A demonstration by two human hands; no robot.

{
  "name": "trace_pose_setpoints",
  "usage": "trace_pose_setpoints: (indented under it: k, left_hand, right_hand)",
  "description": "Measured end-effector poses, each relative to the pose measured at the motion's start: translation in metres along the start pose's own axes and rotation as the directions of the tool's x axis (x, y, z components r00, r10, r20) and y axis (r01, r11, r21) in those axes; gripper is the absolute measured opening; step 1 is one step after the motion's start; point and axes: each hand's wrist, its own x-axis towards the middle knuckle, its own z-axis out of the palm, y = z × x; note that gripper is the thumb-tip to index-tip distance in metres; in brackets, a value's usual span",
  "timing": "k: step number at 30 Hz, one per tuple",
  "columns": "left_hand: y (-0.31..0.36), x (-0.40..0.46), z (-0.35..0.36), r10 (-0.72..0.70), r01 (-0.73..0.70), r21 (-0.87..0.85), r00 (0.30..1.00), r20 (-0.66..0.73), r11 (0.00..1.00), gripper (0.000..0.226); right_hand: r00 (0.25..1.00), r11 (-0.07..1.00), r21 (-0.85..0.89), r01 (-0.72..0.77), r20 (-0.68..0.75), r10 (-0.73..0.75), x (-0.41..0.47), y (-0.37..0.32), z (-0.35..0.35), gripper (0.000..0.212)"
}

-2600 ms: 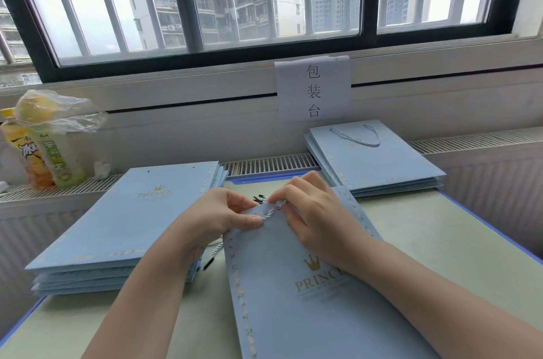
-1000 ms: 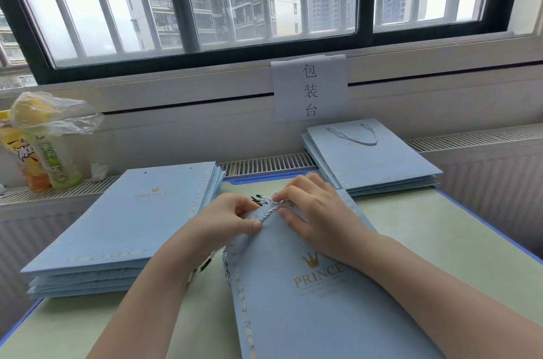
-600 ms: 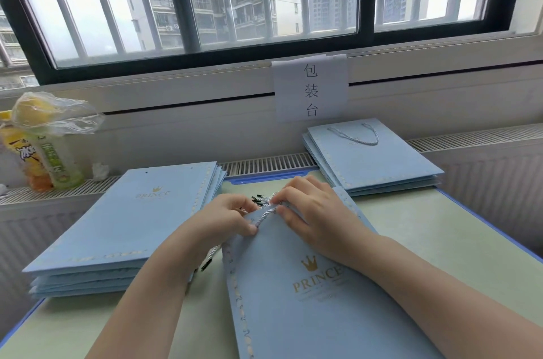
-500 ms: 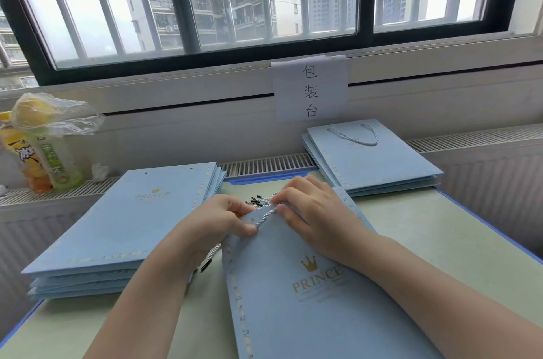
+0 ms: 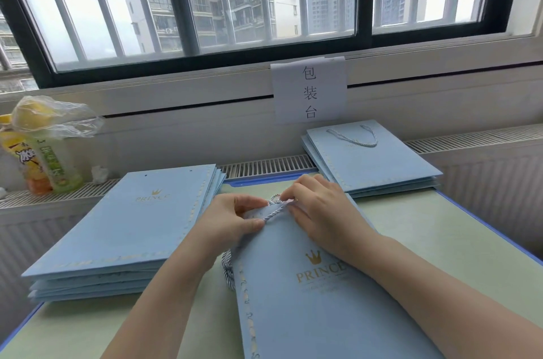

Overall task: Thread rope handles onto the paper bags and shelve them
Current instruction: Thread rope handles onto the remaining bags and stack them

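- I see the paper bag [image 5: 317, 300] lying flat on the green surface [image 5: 458, 247] in front of me, its top edge pointing toward the window and the gold PRINCE print facing up.
- My left hand [image 5: 229, 220] sits at the bag's top edge, fingers curled, thumb and forefinger pinching the twisted rope [image 5: 274, 213] right at the paper.
- My right hand [image 5: 323, 211] is just beside it, fingers bent over the same edge, fingertips pinching the other part of the rope; the two hands are nearly touching.
- A small loop of the rope shows above the bag's edge between the hands, and more of it hangs out along the bag's left side near my left wrist.
- The stack of unthreaded bags [image 5: 123, 229] lies to the left, with two punched holes visible on the top one.
- The finished stack [image 5: 373, 164] sits at the back right, partly on the radiator grille [image 5: 264, 166], a rope handle lying on its top bag.
- Two drink bottles [image 5: 44, 159] under a plastic bag stand at far left.
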Motion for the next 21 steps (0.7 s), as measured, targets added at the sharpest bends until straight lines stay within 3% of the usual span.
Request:
trace_pose_setpoints:
  k: [3,6,10,12,14,17,21]
  left_hand:
    - [-0.002,0.002,0.001,0.047,-0.046,0.096,0.999,-0.015,0.994,0.025]
    - [-0.008,0.005,0.005,0.096,-0.074,0.297,0.994,-0.059,0.952,0.017]
    - [-0.014,0.006,0.010,0.124,-0.073,0.515,0.990,-0.065,0.854,0.017]
    - [-0.015,0.006,0.008,0.061,-0.014,0.586,0.996,-0.059,0.810,0.018]
    - [-0.016,0.007,0.006,0.057,0.016,0.681,0.995,-0.084,0.732,0.037]
    - [-0.010,0.002,0.006,0.088,0.017,0.780,0.992,-0.092,0.626,0.058]
    - [-0.002,-0.004,0.008,0.099,0.028,0.851,0.991,-0.093,0.525,0.065]
  right_hand:
    - [0.999,0.999,-0.035,-0.023,0.021,0.024,0.000,0.004,-0.002,0.008]
    - [0.996,0.999,0.036,-0.040,0.081,0.037,-0.001,0.003,-0.003,0.011]
    - [0.995,0.967,0.240,-0.085,-0.029,0.094,0.004,-0.008,-0.014,0.006]
    - [0.953,0.826,0.537,-0.172,-0.121,0.278,0.009,-0.010,-0.025,0.011]
    - [0.866,0.592,0.774,-0.224,-0.120,0.485,0.013,-0.010,-0.034,0.014]
    - [0.763,0.378,0.887,-0.267,-0.045,0.644,0.016,-0.006,-0.040,0.011]
    - [0.686,0.252,0.945,-0.209,-0.042,0.726,0.017,0.001,-0.046,0.011]
